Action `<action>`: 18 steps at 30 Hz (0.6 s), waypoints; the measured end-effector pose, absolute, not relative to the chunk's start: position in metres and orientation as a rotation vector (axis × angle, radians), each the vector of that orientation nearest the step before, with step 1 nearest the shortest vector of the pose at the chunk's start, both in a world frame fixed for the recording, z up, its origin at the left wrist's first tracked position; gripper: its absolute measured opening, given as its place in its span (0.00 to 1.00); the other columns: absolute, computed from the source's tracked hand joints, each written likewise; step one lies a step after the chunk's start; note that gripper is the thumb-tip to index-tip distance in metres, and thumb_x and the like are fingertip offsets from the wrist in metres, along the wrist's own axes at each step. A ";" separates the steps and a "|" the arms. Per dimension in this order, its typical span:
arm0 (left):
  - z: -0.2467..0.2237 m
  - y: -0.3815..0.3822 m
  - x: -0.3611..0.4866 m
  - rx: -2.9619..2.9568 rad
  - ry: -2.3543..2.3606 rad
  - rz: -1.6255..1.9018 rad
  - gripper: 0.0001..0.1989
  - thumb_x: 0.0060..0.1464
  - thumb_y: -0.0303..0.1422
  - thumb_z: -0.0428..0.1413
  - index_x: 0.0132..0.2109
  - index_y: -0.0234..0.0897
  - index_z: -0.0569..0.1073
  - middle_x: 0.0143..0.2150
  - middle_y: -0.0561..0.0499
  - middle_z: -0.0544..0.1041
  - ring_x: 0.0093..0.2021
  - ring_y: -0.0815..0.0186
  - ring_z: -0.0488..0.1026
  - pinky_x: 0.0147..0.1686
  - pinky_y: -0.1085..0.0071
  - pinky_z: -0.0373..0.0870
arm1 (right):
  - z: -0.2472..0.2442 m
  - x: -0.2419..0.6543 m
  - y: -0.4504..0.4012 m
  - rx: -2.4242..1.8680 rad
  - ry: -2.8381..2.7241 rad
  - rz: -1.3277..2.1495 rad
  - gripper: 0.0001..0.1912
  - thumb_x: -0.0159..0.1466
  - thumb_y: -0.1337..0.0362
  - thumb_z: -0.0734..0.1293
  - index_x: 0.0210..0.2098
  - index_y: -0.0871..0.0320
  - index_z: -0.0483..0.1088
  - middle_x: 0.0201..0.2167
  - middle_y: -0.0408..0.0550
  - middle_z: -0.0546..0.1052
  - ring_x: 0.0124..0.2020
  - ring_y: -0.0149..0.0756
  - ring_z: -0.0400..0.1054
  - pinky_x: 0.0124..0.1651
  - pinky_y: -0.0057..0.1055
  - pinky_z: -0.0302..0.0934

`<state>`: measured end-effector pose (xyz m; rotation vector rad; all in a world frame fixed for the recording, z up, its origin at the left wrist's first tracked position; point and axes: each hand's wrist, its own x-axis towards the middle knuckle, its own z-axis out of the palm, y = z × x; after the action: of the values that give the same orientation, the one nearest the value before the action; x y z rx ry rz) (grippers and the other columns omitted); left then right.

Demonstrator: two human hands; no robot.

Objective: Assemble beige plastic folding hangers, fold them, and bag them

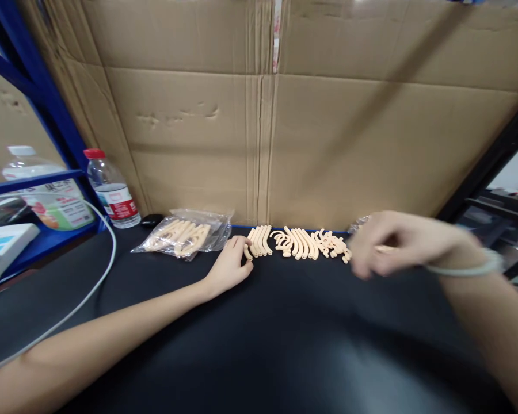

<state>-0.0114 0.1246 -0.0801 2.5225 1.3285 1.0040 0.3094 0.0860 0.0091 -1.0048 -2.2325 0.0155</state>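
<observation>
My left hand [231, 263] rests on the black table at the left end of a row of pale curved wooden pieces [261, 240]. Its thumb and fingers are closed around the end piece [247, 253]. Right of that row lie more slim curved pieces [301, 244], side by side, and a loose cluster of small wooden pieces [331, 244]. My right hand [384, 244], blurred by motion, hovers above the table to the right of the cluster. Its fingers are curled, and a pale bit of wood [385, 249] shows inside them.
A clear plastic bag of wooden parts [183, 234] lies left of my left hand. Behind it are a black object [152, 220] and a red-capped bottle [114, 192]. A white cable [107, 261] crosses the left side. Cardboard [190, 144] walls the back.
</observation>
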 end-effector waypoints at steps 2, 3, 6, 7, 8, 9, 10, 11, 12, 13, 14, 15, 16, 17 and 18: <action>-0.080 0.125 -0.012 2.522 1.327 0.998 0.14 0.45 0.23 0.51 0.42 0.37 0.65 0.42 0.46 0.70 0.44 0.55 0.69 0.48 0.55 0.69 | 0.005 0.290 0.096 -1.047 -2.392 0.223 0.21 0.65 0.50 0.61 0.38 0.59 0.78 0.26 0.42 0.78 0.24 0.25 0.68 0.29 0.24 0.61; -0.081 0.125 -0.012 2.522 1.328 0.996 0.13 0.46 0.23 0.50 0.42 0.37 0.65 0.41 0.46 0.70 0.44 0.56 0.69 0.47 0.55 0.69 | -0.001 0.278 0.104 -1.073 -2.432 0.287 0.18 0.65 0.53 0.63 0.39 0.59 0.78 0.27 0.44 0.78 0.25 0.27 0.69 0.29 0.25 0.61; -0.081 0.126 -0.013 2.517 1.324 0.992 0.11 0.46 0.23 0.50 0.39 0.38 0.66 0.40 0.47 0.70 0.43 0.56 0.69 0.47 0.55 0.69 | -0.025 0.250 0.129 -1.117 -2.384 0.201 0.14 0.63 0.59 0.66 0.44 0.59 0.76 0.32 0.48 0.76 0.30 0.33 0.69 0.36 0.30 0.63; -0.081 0.127 -0.014 2.517 1.319 0.990 0.11 0.46 0.23 0.50 0.38 0.38 0.66 0.40 0.47 0.70 0.43 0.57 0.69 0.48 0.55 0.69 | -0.033 0.244 0.135 -1.113 -2.387 0.177 0.14 0.63 0.59 0.67 0.45 0.58 0.76 0.34 0.49 0.75 0.32 0.35 0.68 0.38 0.32 0.63; -0.081 0.127 -0.014 2.519 1.312 0.988 0.10 0.47 0.23 0.50 0.38 0.38 0.67 0.40 0.47 0.70 0.44 0.57 0.69 0.48 0.56 0.68 | -0.040 0.240 0.140 -1.106 -2.397 0.170 0.14 0.63 0.60 0.67 0.46 0.58 0.75 0.35 0.49 0.73 0.34 0.36 0.68 0.40 0.33 0.62; -0.080 0.127 -0.014 2.521 1.305 0.985 0.10 0.47 0.23 0.50 0.38 0.38 0.67 0.41 0.47 0.70 0.44 0.57 0.69 0.49 0.56 0.68 | -0.045 0.237 0.143 -1.100 -2.406 0.168 0.14 0.62 0.60 0.67 0.45 0.58 0.76 0.35 0.49 0.72 0.34 0.36 0.68 0.41 0.33 0.62; -0.080 0.127 -0.014 2.525 1.296 0.981 0.09 0.47 0.23 0.50 0.37 0.38 0.68 0.42 0.46 0.70 0.45 0.57 0.69 0.49 0.56 0.68 | -0.049 0.236 0.145 -1.093 -2.416 0.169 0.12 0.62 0.61 0.67 0.44 0.58 0.76 0.35 0.49 0.71 0.34 0.36 0.67 0.41 0.33 0.61; -0.080 0.127 -0.014 2.529 1.287 0.978 0.09 0.48 0.23 0.50 0.37 0.38 0.68 0.42 0.46 0.70 0.45 0.57 0.69 0.49 0.56 0.68 | -0.052 0.236 0.146 -1.084 -2.426 0.176 0.11 0.62 0.63 0.67 0.42 0.58 0.77 0.34 0.48 0.71 0.34 0.36 0.67 0.41 0.33 0.61; -0.080 0.127 -0.014 2.532 1.278 0.976 0.08 0.49 0.23 0.50 0.37 0.37 0.69 0.42 0.46 0.69 0.45 0.57 0.70 0.49 0.56 0.68 | -0.053 0.236 0.146 -1.074 -2.435 0.183 0.09 0.61 0.64 0.67 0.40 0.58 0.77 0.32 0.48 0.71 0.34 0.36 0.66 0.40 0.33 0.60; -0.080 0.127 -0.014 2.535 1.269 0.976 0.08 0.50 0.23 0.50 0.37 0.37 0.69 0.43 0.46 0.69 0.45 0.57 0.70 0.49 0.56 0.68 | -0.054 0.236 0.147 -1.064 -2.439 0.189 0.08 0.61 0.65 0.67 0.38 0.58 0.77 0.31 0.47 0.71 0.34 0.36 0.66 0.40 0.32 0.60; -0.080 0.127 -0.014 2.537 1.259 0.979 0.07 0.51 0.24 0.50 0.37 0.37 0.69 0.42 0.46 0.69 0.45 0.57 0.70 0.49 0.56 0.68 | -0.054 0.236 0.147 -1.055 -2.439 0.197 0.07 0.62 0.65 0.67 0.37 0.58 0.77 0.30 0.47 0.72 0.34 0.36 0.66 0.40 0.32 0.59; -0.080 0.127 -0.014 2.538 1.249 0.984 0.06 0.52 0.24 0.50 0.37 0.37 0.69 0.42 0.46 0.69 0.45 0.57 0.70 0.48 0.56 0.69 | -0.054 0.236 0.148 -1.047 -2.436 0.208 0.07 0.62 0.65 0.66 0.36 0.58 0.77 0.29 0.47 0.72 0.34 0.36 0.66 0.40 0.32 0.59; -0.080 0.127 -0.014 2.537 1.239 0.991 0.06 0.53 0.25 0.49 0.37 0.38 0.69 0.42 0.46 0.69 0.45 0.58 0.70 0.49 0.56 0.68 | -0.054 0.237 0.148 -1.041 -2.431 0.221 0.07 0.63 0.65 0.66 0.35 0.58 0.77 0.28 0.46 0.73 0.34 0.36 0.66 0.40 0.32 0.59; -0.080 0.127 -0.014 2.536 1.229 0.999 0.06 0.54 0.25 0.49 0.37 0.38 0.69 0.43 0.46 0.69 0.45 0.58 0.70 0.49 0.56 0.68 | -0.054 0.237 0.149 -1.037 -2.426 0.238 0.08 0.64 0.64 0.65 0.33 0.58 0.77 0.27 0.46 0.74 0.32 0.35 0.66 0.39 0.32 0.59; -0.080 0.127 -0.015 2.532 1.220 1.008 0.06 0.55 0.25 0.49 0.37 0.38 0.69 0.43 0.47 0.69 0.45 0.58 0.70 0.49 0.56 0.68 | -0.054 0.237 0.150 -1.033 -2.422 0.257 0.09 0.65 0.64 0.65 0.32 0.58 0.77 0.26 0.45 0.74 0.31 0.34 0.66 0.38 0.31 0.59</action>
<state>-0.0145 0.1270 -0.0804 2.5324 1.2202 1.0077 0.2366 0.1499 -0.0539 -1.0334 -2.4222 0.2569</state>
